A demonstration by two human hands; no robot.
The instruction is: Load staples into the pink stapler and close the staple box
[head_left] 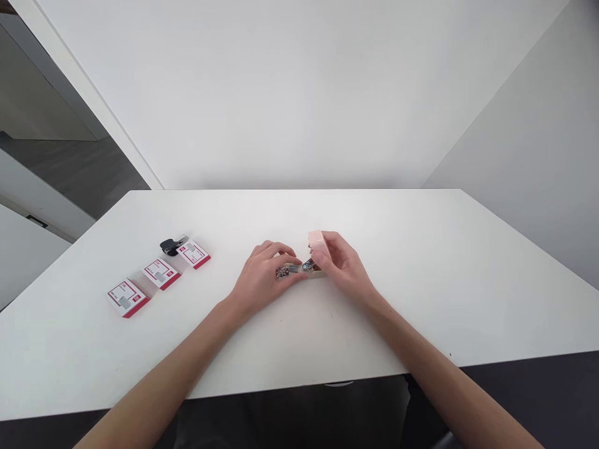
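A stapler (317, 240) with a pale pink top lies opened up near the middle of the white table, its metal inner parts bare. My left hand (267, 269) grips its lower part at the left end, thumb along the near side and fingers curled over the far side. My right hand (345, 265) pinches the raised pink top between thumb and fingers, holding it tilted up. Between the hands the shiny metal staple channel shows. Part of the pale base is hidden behind my fingers.
Three white and red staple boxes (161, 273) stand in a slanting row on the left. Behind the farthest box lies a black staple remover (171, 245) with metal jaws. White walls (299, 93) rise behind the table (397, 218) and on the right.
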